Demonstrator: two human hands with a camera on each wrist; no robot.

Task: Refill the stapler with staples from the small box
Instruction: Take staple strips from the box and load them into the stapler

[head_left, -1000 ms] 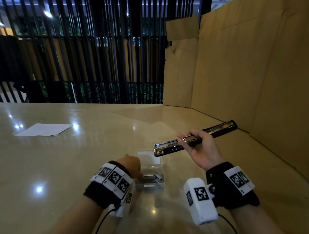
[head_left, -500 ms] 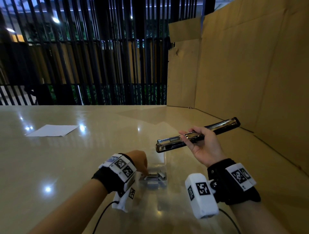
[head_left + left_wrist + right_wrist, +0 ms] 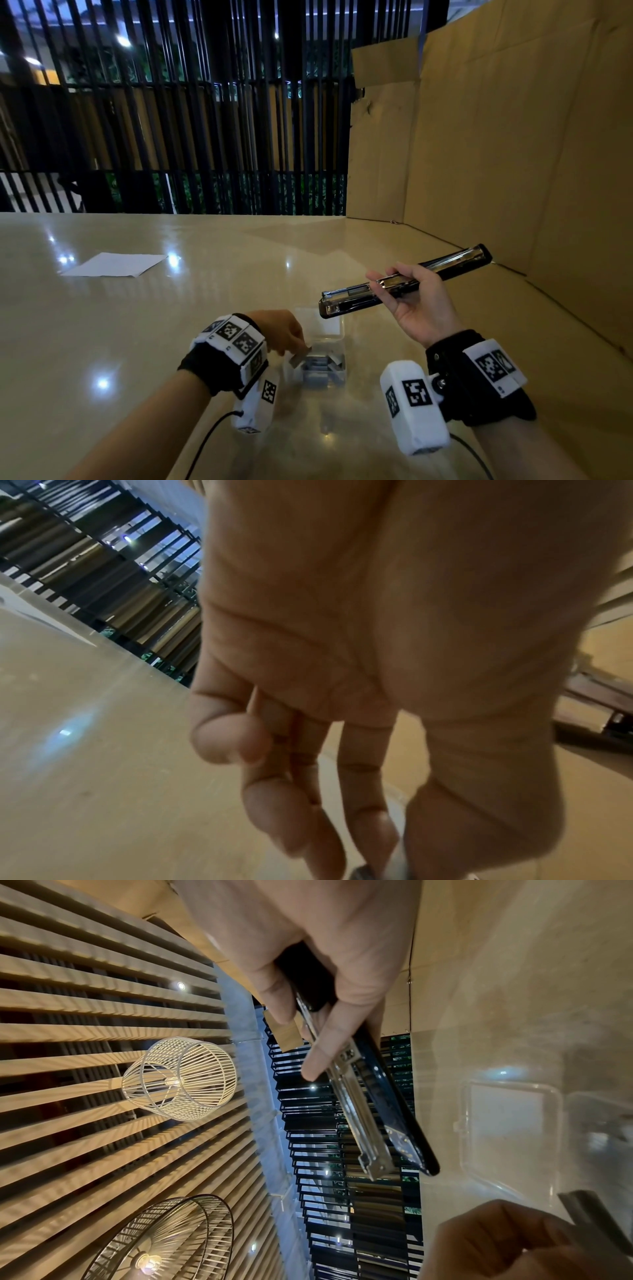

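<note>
A black and chrome stapler [image 3: 404,282], swung open flat with its staple channel facing up, is held above the table by my right hand [image 3: 394,279], fingers and thumb curled round its middle. The same stapler [image 3: 363,1096] runs away from the fingers in the right wrist view. Below it the small clear plastic box [image 3: 337,377] lies open on the table, grey staple strips inside and its lid [image 3: 320,325] folded back. At the box's left edge my left hand [image 3: 294,347] pinches one strip of staples [image 3: 301,357]. That strip [image 3: 589,1218] pokes out of the fingers.
A white sheet of paper [image 3: 113,264] lies far left on the glossy beige table [image 3: 171,325]. Tall cardboard panels [image 3: 513,154] wall off the right side and back right. A dark slatted fence [image 3: 171,137] stands behind the table's far edge.
My left hand reached into the box and now has a staple strip pinched and tilted up at its edge. The right hand kept the open stapler in the air, almost still.
</note>
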